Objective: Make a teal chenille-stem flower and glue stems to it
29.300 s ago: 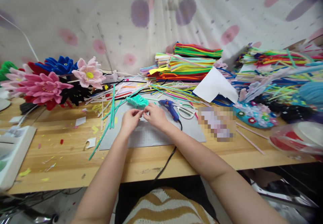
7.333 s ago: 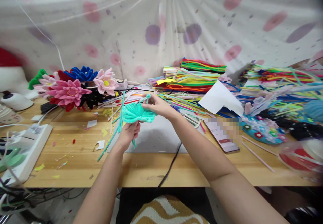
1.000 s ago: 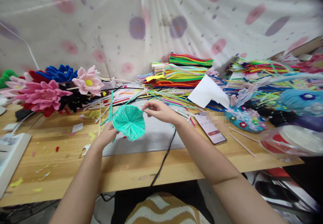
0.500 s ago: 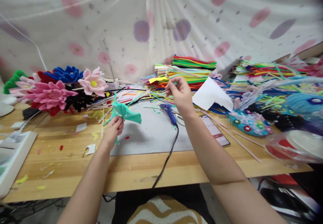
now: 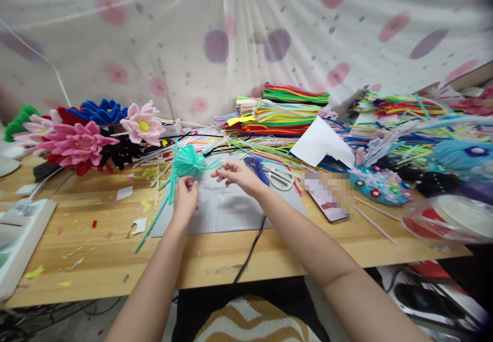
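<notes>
A teal-green fuzzy bundle is fanned out at the upper left of the grey mat. Just below it, my left hand has its fingers closed against the bundle's lower side. My right hand is over the mat to the right of the bundle, fingers bent and pinched near a thin green strand; what they grip is too small to tell. Long green stems lie by the mat's left edge. Behind my right hand are a blue glue gun and white-handled scissors.
Fuzzy flowers are at the left, above a white power strip. Stacked colourful pipe cleaners line the back. White paper, a phone and a clear-wrapped roll are at the right.
The green bundle has turned and sits farther back, its strands now fanned out. My right hand has come down and left towards it, and my left hand has shifted slightly right.
</notes>
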Available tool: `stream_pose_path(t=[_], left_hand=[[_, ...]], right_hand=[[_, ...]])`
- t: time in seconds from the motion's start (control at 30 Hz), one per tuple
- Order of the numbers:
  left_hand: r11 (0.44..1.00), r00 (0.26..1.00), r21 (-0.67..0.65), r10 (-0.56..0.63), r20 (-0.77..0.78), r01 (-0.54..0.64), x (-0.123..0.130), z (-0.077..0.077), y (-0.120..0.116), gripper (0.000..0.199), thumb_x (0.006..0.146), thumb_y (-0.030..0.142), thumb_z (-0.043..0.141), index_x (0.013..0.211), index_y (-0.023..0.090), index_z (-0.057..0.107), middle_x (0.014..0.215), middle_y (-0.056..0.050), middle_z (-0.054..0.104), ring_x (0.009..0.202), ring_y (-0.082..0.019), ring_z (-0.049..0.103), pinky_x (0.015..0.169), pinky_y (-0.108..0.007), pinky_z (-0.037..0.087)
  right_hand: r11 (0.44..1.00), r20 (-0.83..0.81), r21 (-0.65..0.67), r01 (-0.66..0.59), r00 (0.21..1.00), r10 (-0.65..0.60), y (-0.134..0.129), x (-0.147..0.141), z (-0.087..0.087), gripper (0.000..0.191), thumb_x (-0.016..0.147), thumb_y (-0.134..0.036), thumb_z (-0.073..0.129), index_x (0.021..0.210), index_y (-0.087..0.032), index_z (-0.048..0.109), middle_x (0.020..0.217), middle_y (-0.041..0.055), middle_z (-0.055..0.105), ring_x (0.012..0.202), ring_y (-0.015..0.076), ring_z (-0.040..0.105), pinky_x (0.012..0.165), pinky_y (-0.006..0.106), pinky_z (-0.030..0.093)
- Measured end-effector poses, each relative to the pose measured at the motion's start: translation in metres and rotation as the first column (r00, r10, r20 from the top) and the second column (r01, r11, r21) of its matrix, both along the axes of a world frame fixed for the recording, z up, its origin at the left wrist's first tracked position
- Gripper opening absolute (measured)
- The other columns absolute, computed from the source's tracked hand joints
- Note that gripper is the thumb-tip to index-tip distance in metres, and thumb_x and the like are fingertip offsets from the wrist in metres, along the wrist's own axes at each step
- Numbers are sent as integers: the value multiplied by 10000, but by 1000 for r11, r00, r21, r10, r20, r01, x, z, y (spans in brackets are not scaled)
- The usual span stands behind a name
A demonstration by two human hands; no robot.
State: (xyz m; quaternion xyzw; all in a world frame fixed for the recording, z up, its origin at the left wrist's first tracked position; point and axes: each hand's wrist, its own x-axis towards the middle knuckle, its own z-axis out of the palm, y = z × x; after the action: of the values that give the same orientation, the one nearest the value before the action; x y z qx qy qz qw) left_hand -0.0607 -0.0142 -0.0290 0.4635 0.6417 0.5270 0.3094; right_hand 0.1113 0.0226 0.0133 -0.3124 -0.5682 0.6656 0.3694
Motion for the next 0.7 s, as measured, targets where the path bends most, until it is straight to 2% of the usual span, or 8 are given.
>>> stream_pose_path(t=[0.03, 0.07, 0.13, 0.2, 0.27, 0.37, 0.5, 0.7], left_hand=[[995, 995, 56, 89, -36, -87, 3, 5, -4, 216, 687, 282, 578, 872, 186, 521, 755, 2, 529, 628, -102, 512, 563, -214, 409], [991, 995, 89, 99, -33, -95, 8, 11, -9, 209, 685, 293, 583, 854, 183, 530, 776, -3, 543, 657, -104, 521, 605, -223, 420], [997, 992, 35, -77, 103, 74, 21, 22, -16, 200, 687, 331, 584, 793, 165, 551, 728, -7, 568, 644, -109, 541, 639, -245, 436], [966, 922, -55, -225, 317, 254, 36, 30, -19, 255, 664, 381, 605, 757, 147, 568, 684, -20, 592, 656, -131, 572, 642, -268, 454], [950, 869, -79, -240, 432, 301, 47, 33, -21, 303, 615, 404, 652, 738, 138, 577, 678, -21, 606, 656, -131, 582, 649, -276, 465], [949, 845, -85, -227, 485, 304, 51, 33, -21, 329, 565, 398, 693, 718, 129, 582, 657, -15, 605, 632, -120, 575, 631, -277, 479], [938, 854, -76, -271, 444, 337, 48, 30, -19, 288, 593, 382, 666, 695, 129, 575, 628, -8, 592, 607, -118, 562, 583, -278, 496], [973, 960, -2, -226, 164, 229, 45, 18, -14, 169, 650, 301, 621, 700, 144, 583, 620, 0, 604, 552, -99, 549, 542, -233, 474]], right_hand=[[1000, -9, -12, -2, 1000, 2, 1, 1, -5, 260, 674, -375, 648, 804, -164, 569, 784, 12, 626, 652, 73, 536, 532, 180, 396], [1000, -28, -27, 8, 1000, -9, 1, 0, -9, 257, 662, -365, 661, 814, -167, 596, 779, -2, 614, 635, 59, 514, 530, 170, 381], [996, -88, -78, 34, 995, -41, 0, -2, -18, 272, 625, -351, 694, 822, -175, 627, 733, -27, 591, 597, 44, 482, 526, 166, 357], [989, -156, -142, 36, 986, -58, -2, -5, -23, 306, 586, -356, 720, 816, -172, 638, 687, -35, 580, 582, 51, 486, 536, 183, 360], [981, -202, -193, 27, 977, -66, -5, -8, -26, 340, 555, -368, 737, 810, -165, 642, 656, -34, 582, 573, 64, 499, 543, 203, 366], [976, -229, -217, 25, 970, -76, -8, -9, -25, 354, 539, -362, 747, 808, -157, 642, 619, -38, 577, 539, 62, 486, 537, 214, 355], [982, -219, -189, 19, 974, -61, -9, -7, -24, 346, 549, -353, 737, 814, -153, 640, 589, -44, 566, 500, 60, 465, 527, 226, 348], [985, -173, -139, 103, 977, -126, -7, -10, -27, 328, 532, -346, 734, 766, -147, 619, 617, -42, 565, 512, 56, 464, 529, 222, 365]])
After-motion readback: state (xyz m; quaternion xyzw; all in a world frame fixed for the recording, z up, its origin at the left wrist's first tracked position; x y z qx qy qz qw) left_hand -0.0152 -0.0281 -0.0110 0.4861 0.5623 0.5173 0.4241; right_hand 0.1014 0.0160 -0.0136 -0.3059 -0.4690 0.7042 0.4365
